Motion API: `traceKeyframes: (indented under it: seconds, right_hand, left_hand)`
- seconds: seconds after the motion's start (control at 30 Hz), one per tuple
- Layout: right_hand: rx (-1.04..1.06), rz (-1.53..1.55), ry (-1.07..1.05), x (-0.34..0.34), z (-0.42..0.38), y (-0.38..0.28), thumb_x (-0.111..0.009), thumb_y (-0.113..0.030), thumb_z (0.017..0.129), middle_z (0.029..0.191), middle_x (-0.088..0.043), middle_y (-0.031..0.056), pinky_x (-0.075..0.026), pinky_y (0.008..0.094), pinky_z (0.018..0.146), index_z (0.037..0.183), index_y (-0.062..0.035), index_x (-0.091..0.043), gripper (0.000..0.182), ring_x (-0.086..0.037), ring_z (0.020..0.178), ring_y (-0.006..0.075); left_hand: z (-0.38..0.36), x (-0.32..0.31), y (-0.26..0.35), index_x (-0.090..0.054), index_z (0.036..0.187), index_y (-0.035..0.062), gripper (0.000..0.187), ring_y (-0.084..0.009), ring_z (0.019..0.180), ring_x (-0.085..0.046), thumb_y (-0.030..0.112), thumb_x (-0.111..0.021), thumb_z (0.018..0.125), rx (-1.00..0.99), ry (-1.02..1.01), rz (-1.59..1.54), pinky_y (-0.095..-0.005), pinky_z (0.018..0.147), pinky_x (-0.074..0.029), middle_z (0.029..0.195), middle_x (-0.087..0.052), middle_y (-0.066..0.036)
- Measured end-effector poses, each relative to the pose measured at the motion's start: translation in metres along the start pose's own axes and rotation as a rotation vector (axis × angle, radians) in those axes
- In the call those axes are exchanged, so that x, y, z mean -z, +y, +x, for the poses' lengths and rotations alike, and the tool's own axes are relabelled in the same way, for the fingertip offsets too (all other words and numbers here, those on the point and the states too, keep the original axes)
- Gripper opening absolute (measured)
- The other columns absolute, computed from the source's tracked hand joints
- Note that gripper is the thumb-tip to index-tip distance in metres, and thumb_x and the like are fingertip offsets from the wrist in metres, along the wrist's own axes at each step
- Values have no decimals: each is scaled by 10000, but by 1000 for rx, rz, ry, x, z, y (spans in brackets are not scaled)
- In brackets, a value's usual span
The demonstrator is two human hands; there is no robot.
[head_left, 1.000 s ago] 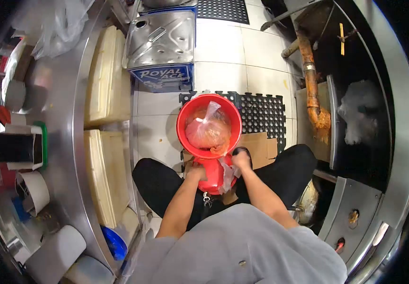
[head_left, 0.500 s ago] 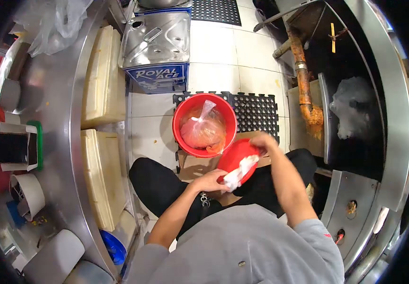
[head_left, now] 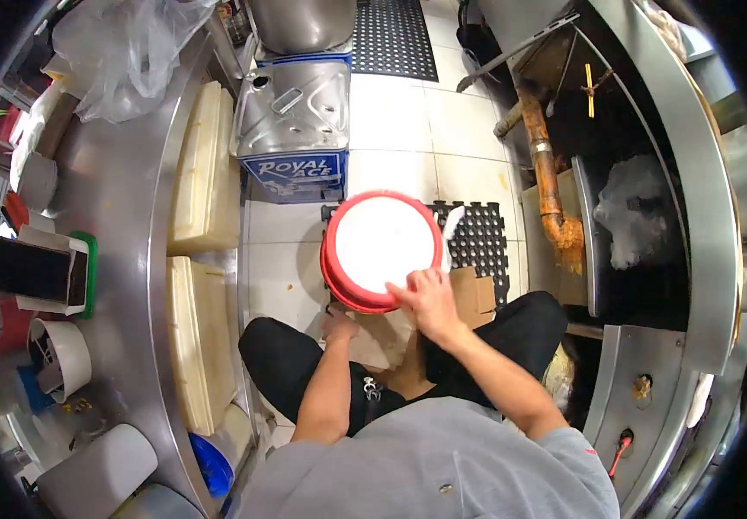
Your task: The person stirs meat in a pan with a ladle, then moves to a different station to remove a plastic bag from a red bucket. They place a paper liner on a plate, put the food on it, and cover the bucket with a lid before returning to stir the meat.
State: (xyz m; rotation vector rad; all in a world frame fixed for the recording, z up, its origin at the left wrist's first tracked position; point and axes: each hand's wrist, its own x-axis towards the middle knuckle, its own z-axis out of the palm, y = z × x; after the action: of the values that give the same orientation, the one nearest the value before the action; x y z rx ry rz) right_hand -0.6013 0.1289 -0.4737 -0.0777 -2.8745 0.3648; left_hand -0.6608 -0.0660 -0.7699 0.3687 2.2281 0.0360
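A red-rimmed lid with a bright white middle [head_left: 388, 242] lies over the top of the red bucket [head_left: 335, 281], hiding what is inside. My right hand [head_left: 428, 300] is closed at the lid's near right edge, fingers bent onto the rim. Low at the bucket's near left side is my left hand [head_left: 339, 326], just above the brown cardboard [head_left: 378, 337]; its fingers are partly hidden. A crumpled white tissue or cloth [head_left: 452, 223] shows at the bucket's right, by the black mat.
The bucket stands by a black perforated mat [head_left: 477, 242] between my knees. A blue Royal Ace tin [head_left: 295, 173] is beyond it. Pale lidded bins [head_left: 205, 173] line the left under a steel counter [head_left: 122, 225]. A rusty pipe [head_left: 546, 173] runs down on the right.
The lid has moved from over my lap onto the bucket, covering the tied plastic bag. The white tissue has left my hands. My left hand has moved left to the bucket's side.
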Motion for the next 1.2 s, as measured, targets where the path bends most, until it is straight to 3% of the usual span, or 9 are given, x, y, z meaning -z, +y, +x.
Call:
traceKeyframes:
  seconds: [0.13,0.27,0.43,0.67,0.83,1.07,1.13,1.17,1.2]
  right_hand:
    - [14,41,-43,-25,-29,-13,-642,-161,697,859,-495,47,-360,425,812,1081,-212,-621,388,-500,852,218]
    - [-73,107,-82,-17,-15,-18,-657,-261,742,1111,-475,99,-320,506,900,1185,-219,-561,456,-442,1067,281]
    - [-62,62,-215,-32,13,-10,-625,-414,760,1384,-340,113,-197,662,980,1264,-243,-488,549,-273,1288,393]
    - [20,37,-190,-65,42,-15,-553,-432,820,1389,-352,94,-169,680,967,1276,-248,-482,498,-279,1288,378]
    - [49,83,-97,-65,39,-13,-586,-381,812,1362,-386,91,-188,694,934,1243,-237,-518,459,-304,1269,378]
    - [-133,622,160,-31,75,17,-691,-223,778,1245,-477,185,-406,369,912,1317,-30,-407,639,-497,1085,306]
    - [-434,1321,-121,0,86,17,-678,-199,807,1231,-491,171,-452,332,846,1403,-44,-249,751,-533,1019,227]
    - [-396,1260,-140,5,88,20,-667,-157,816,1222,-497,162,-473,282,798,1436,-60,-118,834,-542,972,173]
    - [-367,1185,-133,14,88,23,-653,-62,802,1195,-517,129,-472,285,824,1405,-24,-215,746,-546,993,169]
  left_hand:
    - [-49,75,27,-245,1394,98,675,-289,1258,-388,380,-467,823,95,12,-316,-445,1016,-331,1415,-329,-124]
    - [-43,73,30,-413,1320,106,556,-267,1244,-413,376,-459,836,-188,-93,136,-434,995,-364,1371,-404,-108]
    - [-27,54,21,-532,1211,88,423,-293,1162,-494,289,-476,842,2,82,-127,-406,942,-417,1219,-546,-134]
    - [-1,94,-73,-567,1132,50,348,-337,1081,-543,209,-481,834,32,-54,-33,-424,904,-438,1170,-562,-184]
    - [-77,206,-99,-509,1157,16,344,-409,1000,-553,150,-449,846,54,381,-262,-474,848,-437,1071,-572,-264]
    - [-223,359,-36,-469,1137,-44,370,-407,867,-574,228,-511,890,-353,690,-635,-411,743,-453,969,-589,-276]
    - [-205,362,-24,-480,1125,-40,341,-293,841,-601,210,-520,897,-485,723,-748,-352,739,-464,940,-613,-206]
    - [-197,360,-18,-487,1130,-31,333,-241,847,-594,207,-523,899,-536,666,-904,-334,742,-466,940,-616,-165]
    - [-194,358,-11,-494,1135,-22,326,-190,852,-586,204,-526,902,-589,601,-1053,-317,745,-468,940,-619,-125]
